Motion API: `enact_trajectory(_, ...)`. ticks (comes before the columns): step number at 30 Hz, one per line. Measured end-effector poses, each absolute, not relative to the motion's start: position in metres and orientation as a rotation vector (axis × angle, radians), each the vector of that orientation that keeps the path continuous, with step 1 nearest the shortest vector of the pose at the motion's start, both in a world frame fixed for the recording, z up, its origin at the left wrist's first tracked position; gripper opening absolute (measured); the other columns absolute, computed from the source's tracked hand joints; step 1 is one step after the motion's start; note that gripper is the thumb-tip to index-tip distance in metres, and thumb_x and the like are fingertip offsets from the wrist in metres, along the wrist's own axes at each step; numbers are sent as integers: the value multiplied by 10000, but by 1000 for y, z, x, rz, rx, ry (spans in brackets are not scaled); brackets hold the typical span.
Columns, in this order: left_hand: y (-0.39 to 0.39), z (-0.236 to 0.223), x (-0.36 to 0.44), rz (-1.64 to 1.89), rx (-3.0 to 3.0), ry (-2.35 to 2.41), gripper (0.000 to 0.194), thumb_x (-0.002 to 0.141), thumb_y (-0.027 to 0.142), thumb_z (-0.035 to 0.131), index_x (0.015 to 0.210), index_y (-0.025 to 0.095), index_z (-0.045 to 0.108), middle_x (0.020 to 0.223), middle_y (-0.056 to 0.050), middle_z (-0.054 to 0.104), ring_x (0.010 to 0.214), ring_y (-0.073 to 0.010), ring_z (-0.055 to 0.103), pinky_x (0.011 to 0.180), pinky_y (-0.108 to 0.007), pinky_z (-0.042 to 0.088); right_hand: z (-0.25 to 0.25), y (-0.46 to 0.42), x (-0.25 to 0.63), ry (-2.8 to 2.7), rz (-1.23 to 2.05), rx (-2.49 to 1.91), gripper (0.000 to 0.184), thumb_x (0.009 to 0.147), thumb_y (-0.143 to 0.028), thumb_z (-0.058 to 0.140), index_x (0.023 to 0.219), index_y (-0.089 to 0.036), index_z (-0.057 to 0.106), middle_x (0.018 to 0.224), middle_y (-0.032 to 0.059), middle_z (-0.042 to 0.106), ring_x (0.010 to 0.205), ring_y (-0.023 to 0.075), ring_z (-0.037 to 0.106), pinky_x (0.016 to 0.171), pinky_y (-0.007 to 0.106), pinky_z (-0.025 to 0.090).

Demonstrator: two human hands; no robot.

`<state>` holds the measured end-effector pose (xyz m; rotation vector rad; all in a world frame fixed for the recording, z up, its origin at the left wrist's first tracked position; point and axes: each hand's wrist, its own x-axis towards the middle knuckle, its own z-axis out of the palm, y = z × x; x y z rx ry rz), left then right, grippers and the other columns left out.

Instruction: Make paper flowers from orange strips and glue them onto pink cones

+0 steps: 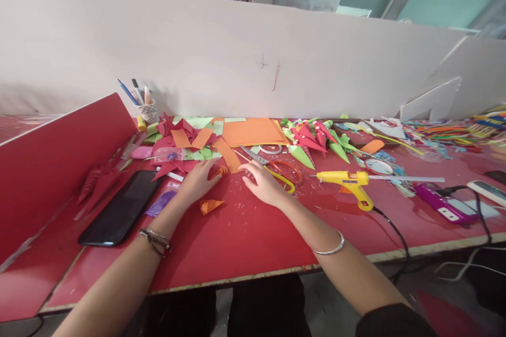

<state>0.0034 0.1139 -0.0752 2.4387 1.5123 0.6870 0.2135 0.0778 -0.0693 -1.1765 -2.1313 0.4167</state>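
My left hand (198,183) is closed around a small rolled piece of orange paper (222,170), which is partly hidden by the fingers. Beside that wrist, an orange folded paper cone (211,206) lies on the red table. My right hand (264,183) has its fingers apart, the tips by the lower end of an orange paper strip (228,156); whether they touch it I cannot tell. Just beyond this hand are scissors with a yellow handle (286,184) and a red-handled pair (288,169).
A yellow glue gun (348,184) lies at right, near a purple power strip (446,204). At left are a black phone (120,208) and a pen cup (148,112). Orange sheets (251,131) and red and green paper cones (310,139) lie along the back, before a white partition (221,58).
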Motion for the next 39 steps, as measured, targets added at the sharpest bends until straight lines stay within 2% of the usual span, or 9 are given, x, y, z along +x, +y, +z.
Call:
enact_trajectory(11, 114, -76, 6, 647, 2443, 1484, 415, 750, 265, 480, 1153, 176, 433, 911, -68, 616, 809, -196, 570, 706, -291, 435, -70, 77, 213, -2170, 439, -1170, 201, 808, -180, 413, 988, -200, 499, 938, 38, 493, 727, 100, 505, 700, 250, 420)
enact_trajectory(16, 112, -72, 8, 720, 2379, 1484, 247, 756, 249, 458, 980, 185, 538, 855, -42, 632, 713, -166, 574, 640, -257, 429, -69, 76, 212, -2165, 438, -1152, 211, 808, -172, 404, 998, -204, 491, 911, 36, 505, 751, 110, 504, 691, 251, 417)
enact_trajectory(20, 107, -65, 15, 853, 2279, 1427, 169, 753, 246, 457, 872, 182, 559, 751, -11, 627, 673, -140, 568, 621, -232, 423, -65, 74, 210, -2089, 432, -1115, 245, 802, -208, 433, 1048, -211, 439, 862, 29, 516, 768, 126, 503, 693, 263, 420)
enact_trajectory(23, 101, -60, 21, 927, 2236, 1360, 140, 751, 247, 463, 818, 170, 559, 716, -4, 612, 646, -124, 556, 619, -221, 421, -60, 70, 207, -2101, 439, -1045, 170, 792, -234, 469, 961, -212, 457, 865, 25, 513, 768, 125, 504, 701, 261, 422)
enact_trajectory(26, 96, -56, 27, 947, 2244, 1308, 129, 738, 232, 473, 801, 161, 561, 707, -4, 603, 633, -118, 545, 610, -217, 417, -58, 68, 205, -2178, 440, -993, 97, 789, -227, 486, 884, -207, 491, 879, 21, 506, 764, 117, 509, 717, 256, 419)
enact_trajectory(31, 92, -56, 31, 900, 2250, 1234, 160, 723, 200, 462, 834, 161, 569, 709, -4, 608, 633, -118, 543, 608, -218, 413, -62, 70, 205, -2229, 417, -1031, 124, 802, -212, 477, 908, -204, 542, 893, 26, 520, 778, 120, 525, 714, 248, 413)
enact_trajectory(39, 91, -61, 32, 803, 2228, 1275, 238, 778, 341, 424, 784, 159, 577, 640, -4, 594, 572, -121, 515, 545, -222, 377, -68, 73, 205, -2256, 352, -1118, 149, 808, -241, 482, 904, -191, 584, 846, 30, 541, 745, 124, 524, 669, 242, 397)
